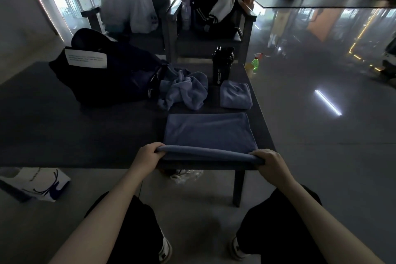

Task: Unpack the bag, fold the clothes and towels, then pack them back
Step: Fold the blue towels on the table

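Two bare forearms reach forward from the bottom of the head view, above knees in black shorts and white trainers. The left hand and right hand are well apart, each gripping one near corner of a blue towel, with fingers curled over its near edge. That edge is raised slightly at the front rim of a dark low table, while the rest of the towel lies flat and smooth on the tabletop. Just beyond it sits a small folded towel as a neat square, close to an upright black shaker bottle. Left of that square, a crumpled blue cloth lies in a heap against the mouth of a dark bag, which is slumped on its side with a white paper note on top. Behind the table stand two dark armchairs, one holding white plastic bags. Unpacking looks largely done, though the dim light hides whether the bag holds more. One towel appears finished, one is mid-fold, the heap awaits folding, and nothing seems packed back yet.
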Available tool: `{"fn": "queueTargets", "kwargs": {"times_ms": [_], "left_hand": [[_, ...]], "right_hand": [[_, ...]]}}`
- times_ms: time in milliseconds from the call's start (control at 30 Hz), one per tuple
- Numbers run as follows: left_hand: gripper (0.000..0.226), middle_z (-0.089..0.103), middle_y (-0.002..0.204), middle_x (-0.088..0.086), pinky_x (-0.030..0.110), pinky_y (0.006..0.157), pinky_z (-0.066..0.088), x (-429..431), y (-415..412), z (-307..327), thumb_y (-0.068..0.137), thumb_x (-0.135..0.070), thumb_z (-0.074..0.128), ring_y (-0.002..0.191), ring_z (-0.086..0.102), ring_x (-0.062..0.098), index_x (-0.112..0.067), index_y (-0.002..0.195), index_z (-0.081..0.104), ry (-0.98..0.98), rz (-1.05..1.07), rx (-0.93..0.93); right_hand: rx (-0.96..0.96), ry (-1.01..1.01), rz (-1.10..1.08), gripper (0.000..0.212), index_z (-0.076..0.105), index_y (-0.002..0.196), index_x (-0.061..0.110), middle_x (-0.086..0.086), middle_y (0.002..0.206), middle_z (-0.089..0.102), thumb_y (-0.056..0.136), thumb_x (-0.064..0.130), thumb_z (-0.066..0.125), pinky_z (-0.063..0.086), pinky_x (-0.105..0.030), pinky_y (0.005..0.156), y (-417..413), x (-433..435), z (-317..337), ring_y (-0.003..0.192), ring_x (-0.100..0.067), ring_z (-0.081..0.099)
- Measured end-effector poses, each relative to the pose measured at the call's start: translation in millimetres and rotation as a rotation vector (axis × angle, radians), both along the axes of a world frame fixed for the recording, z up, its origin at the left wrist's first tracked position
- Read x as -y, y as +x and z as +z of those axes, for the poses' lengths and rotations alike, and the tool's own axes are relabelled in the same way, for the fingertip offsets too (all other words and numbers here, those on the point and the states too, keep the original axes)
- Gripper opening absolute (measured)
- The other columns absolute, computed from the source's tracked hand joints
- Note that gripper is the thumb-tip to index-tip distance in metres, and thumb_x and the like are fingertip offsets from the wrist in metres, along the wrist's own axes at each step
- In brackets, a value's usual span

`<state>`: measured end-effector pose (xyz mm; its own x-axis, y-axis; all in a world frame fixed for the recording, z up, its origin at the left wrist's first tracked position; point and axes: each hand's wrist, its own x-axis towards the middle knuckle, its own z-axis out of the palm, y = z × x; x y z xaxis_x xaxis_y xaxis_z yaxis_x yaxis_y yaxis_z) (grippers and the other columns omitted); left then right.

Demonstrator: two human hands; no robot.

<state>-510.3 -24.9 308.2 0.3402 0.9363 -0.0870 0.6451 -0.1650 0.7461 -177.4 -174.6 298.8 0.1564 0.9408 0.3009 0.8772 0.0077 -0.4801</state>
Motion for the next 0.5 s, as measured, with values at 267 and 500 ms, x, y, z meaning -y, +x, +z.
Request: {"fn": "queueTargets", "kwargs": {"times_ms": [267,500], "left_hand": [[0.018,0.065,0.087,0.001,0.032,0.070,0.047,-6.7,8.8,0.9,0.097,-0.028,0.050,0.082,0.060,0.015,-0.017,0.092,0.064,-0.092,0.122,0.102],[0.020,0.065,0.092,0.005,0.027,0.070,0.046,-10.4,18.9,1.2,0.098,-0.023,0.049,0.085,0.059,0.014,-0.009,0.101,0.063,-0.027,0.169,0.210]], "right_hand": [[-0.159,-0.019,-0.177,0.006,0.071,0.079,0.009,0.001,0.058,0.057,0.076,0.005,0.074,0.037,-0.022,0.051,6.6,-14.4,4.4,0.054,-0.017,0.052],[-0.368,-0.010,-0.187,0.017,0.061,0.076,0.017,0.006,0.061,0.055,0.087,0.004,0.063,0.038,-0.024,0.053,11.7,-14.7,-5.0,0.056,-0.011,0.049]]}}
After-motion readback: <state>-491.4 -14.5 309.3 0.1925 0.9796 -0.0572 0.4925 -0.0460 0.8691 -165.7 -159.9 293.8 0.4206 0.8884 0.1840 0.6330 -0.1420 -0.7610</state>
